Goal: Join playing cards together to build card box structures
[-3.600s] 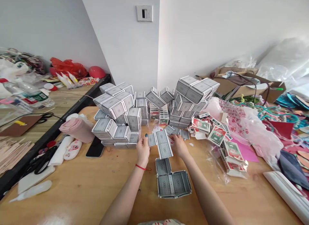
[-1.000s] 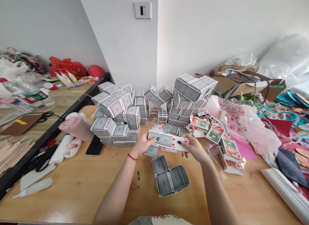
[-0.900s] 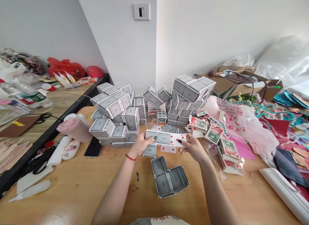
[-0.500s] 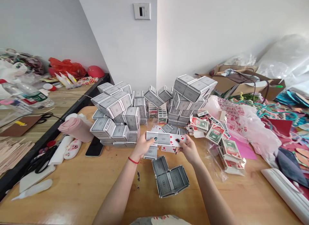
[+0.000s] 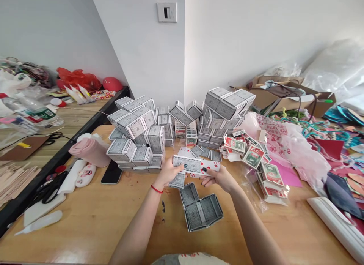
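Note:
My left hand (image 5: 170, 172) is closed on the left end of a strip of playing cards (image 5: 193, 164), its thumb on a grey patterned back. The strip bends down at the left, where another grey card back (image 5: 178, 180) shows. My right hand (image 5: 218, 176) pinches the strip's right part, where red diamonds face up. Just below my hands, an L-shaped open shell of folded cards (image 5: 199, 212) lies on the table. Behind them, loose playing cards (image 5: 186, 152) lie partly hidden.
Stacked card blocks rise at the left (image 5: 136, 139) and right (image 5: 218, 117). Torn card boxes (image 5: 253, 156) and a plastic bag (image 5: 290, 147) lie to the right. A phone (image 5: 111, 174), a pink roll (image 5: 89, 151), scissors (image 5: 52, 187) and a dropper bottle (image 5: 42, 221) are at the left.
My right hand has slid inward along the card strip, its thumb now further left over the diamonds. My left hand keeps its grip almost in place.

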`<state>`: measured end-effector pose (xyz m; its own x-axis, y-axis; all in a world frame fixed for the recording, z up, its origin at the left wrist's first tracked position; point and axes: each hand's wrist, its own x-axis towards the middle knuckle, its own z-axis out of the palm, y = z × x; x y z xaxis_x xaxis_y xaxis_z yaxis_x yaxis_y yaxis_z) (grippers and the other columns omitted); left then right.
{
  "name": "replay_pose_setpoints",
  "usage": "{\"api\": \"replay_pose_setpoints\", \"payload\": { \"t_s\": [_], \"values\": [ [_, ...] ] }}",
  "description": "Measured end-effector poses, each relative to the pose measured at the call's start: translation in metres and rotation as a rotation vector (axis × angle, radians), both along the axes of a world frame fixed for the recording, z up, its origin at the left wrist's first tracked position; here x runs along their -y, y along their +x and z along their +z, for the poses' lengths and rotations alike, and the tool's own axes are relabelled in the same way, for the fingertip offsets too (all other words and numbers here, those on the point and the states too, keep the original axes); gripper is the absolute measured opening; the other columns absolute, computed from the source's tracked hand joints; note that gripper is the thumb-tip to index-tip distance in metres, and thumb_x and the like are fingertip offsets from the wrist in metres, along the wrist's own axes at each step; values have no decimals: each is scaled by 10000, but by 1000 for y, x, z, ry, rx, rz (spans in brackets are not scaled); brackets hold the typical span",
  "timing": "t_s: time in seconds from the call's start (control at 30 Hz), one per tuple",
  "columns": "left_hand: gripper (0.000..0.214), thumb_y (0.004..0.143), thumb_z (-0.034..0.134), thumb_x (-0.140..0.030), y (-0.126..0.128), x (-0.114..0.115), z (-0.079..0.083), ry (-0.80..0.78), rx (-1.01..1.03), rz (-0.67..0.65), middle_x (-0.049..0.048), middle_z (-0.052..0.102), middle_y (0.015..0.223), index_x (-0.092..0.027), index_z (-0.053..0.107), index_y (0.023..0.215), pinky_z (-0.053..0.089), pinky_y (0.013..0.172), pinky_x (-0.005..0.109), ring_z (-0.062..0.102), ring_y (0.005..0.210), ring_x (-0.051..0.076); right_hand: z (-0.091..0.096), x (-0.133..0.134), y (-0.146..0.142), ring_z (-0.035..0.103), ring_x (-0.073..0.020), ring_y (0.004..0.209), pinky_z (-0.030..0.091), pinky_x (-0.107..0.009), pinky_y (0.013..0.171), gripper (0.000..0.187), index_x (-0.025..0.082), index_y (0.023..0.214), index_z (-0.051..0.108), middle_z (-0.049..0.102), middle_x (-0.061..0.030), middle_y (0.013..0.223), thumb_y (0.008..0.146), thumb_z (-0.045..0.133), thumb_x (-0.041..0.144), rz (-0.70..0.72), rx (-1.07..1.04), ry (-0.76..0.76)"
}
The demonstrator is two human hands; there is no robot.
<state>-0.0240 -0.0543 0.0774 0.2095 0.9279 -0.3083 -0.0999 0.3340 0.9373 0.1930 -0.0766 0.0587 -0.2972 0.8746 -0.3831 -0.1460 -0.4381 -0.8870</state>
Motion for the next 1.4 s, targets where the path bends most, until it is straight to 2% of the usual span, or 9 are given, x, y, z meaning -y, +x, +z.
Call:
{"api": "replay_pose_setpoints", "payload": {
  "t_s": [0.17,0.37,0.63,0.83,1.0,1.2,1.4],
  "values": [
    [383,591,700,-254,1,2,2,-26,26,8,22,625,760,-157,484,891,541,464,299,606,516,139,-5,2,-5,584,-132,405,475,-220,364,342,98,619,560,633,-72,553,681,608,431,32,-6,50],
    [386,597,691,-266,2,3,0,-1,20,32,25,607,791,-155,472,894,542,459,307,598,517,130,0,-2,-6,583,-131,413,480,-223,379,362,98,645,553,640,-75,568,681,599,455,59,21,65],
    [374,606,687,-265,6,4,3,26,39,12,-16,580,708,-166,463,889,540,456,284,588,536,121,8,-4,-4,574,-127,396,470,-216,361,343,103,700,532,651,-83,588,693,592,441,134,32,53],
    [408,610,685,-273,6,6,-1,42,14,23,3,601,767,-170,463,936,536,479,271,593,542,117,17,-5,-3,578,-132,396,476,-225,362,345,105,713,521,662,-97,613,696,587,443,215,26,34],
    [376,622,673,-288,5,9,0,54,14,32,8,583,765,-163,454,900,531,459,286,593,524,127,26,-6,-7,580,-138,392,477,-231,353,334,112,763,505,664,-87,622,700,587,430,241,18,31],
    [377,641,661,-301,2,12,0,55,28,6,11,572,783,-175,424,905,537,465,295,605,546,142,24,-6,-9,582,-138,390,480,-230,344,315,113,800,493,666,-87,624,713,585,402,240,34,23],
    [365,639,661,-290,0,17,15,62,59,-45,-17,560,705,-188,412,886,531,446,292,588,475,134,21,-2,-10,583,-138,392,484,-223,341,298,117,808,499,667,-80,615,700,606,374,245,21,1]
  ]
}}
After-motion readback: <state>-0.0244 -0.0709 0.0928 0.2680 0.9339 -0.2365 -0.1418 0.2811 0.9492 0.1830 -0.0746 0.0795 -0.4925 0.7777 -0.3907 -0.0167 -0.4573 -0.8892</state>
